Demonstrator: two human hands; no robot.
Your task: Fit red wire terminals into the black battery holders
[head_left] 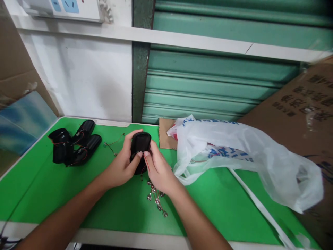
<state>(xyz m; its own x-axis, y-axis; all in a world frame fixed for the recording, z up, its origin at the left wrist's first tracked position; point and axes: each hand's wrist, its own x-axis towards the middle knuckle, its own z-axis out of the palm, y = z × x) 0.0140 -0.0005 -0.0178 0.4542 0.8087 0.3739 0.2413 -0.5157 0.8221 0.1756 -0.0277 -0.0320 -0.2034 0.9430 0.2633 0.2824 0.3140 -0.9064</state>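
Observation:
Both hands meet around a black, rounded plastic shell [142, 141] above the middle of the green table. My left hand [126, 165] grips its left side, thumb pressed on the face. Fingers of my right hand [158, 168] hold its right side, with the thumb tip near a thin red wire [147, 161] at the shell's lower part. The shell's back is hidden by the fingers. Below the right hand lies a cluster of small silvery round parts on wires [156, 201]. A small wired part [110, 144] lies left of the shell.
Several similar black shells with red wires [62, 146] are piled at the left of the green table [111, 208]. On the right, a white plastic bag [221, 135] lies over a piece of cardboard [166, 139]. Large cardboard [312, 100] stands along the right side; a green shutter [208, 80] is behind.

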